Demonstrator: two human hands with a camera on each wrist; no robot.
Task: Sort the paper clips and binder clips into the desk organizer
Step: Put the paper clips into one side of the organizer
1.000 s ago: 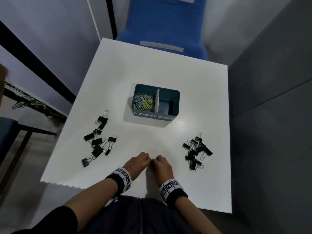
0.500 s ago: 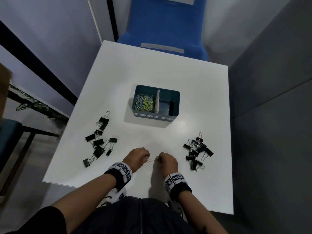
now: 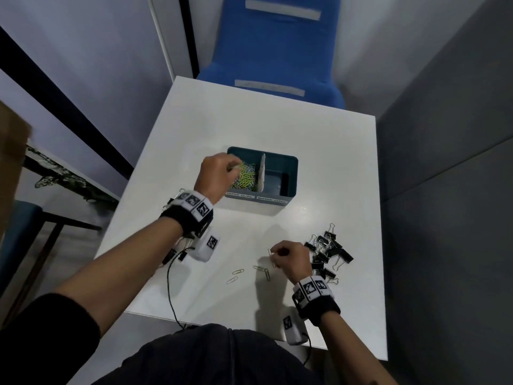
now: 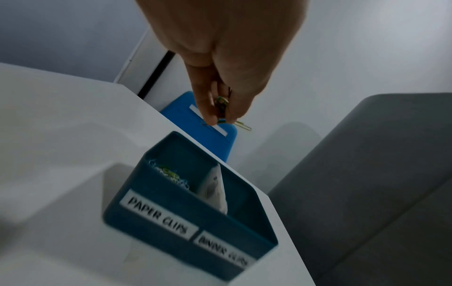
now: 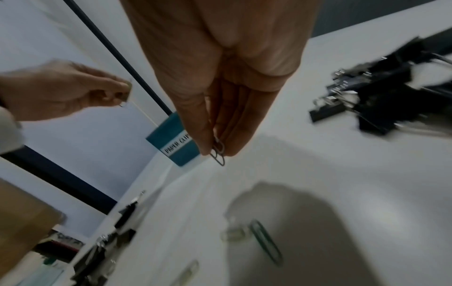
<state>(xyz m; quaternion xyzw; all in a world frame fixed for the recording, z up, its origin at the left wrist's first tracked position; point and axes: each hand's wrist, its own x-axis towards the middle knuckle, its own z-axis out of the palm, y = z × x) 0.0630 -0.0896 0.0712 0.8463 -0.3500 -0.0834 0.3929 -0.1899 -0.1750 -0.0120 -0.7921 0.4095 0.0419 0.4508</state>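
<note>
The teal desk organizer sits mid-table, its left compartment holding a pile of coloured paper clips and its right compartment bare. My left hand hovers over the left compartment, pinching a few paper clips. Near the table's front, my right hand pinches a silver paper clip just above the surface. Several loose paper clips lie on the table left of that hand. A heap of black binder clips lies right of it.
More binder clips lie at the table's left, mostly hidden behind my left forearm in the head view. A blue chair stands past the far edge. A grey partition runs along the right side of the white table.
My left hand has risen from the front of the table to above the organizer's left compartment with clips in it. My right hand has lifted a clip, baring loose ones on the table.
</note>
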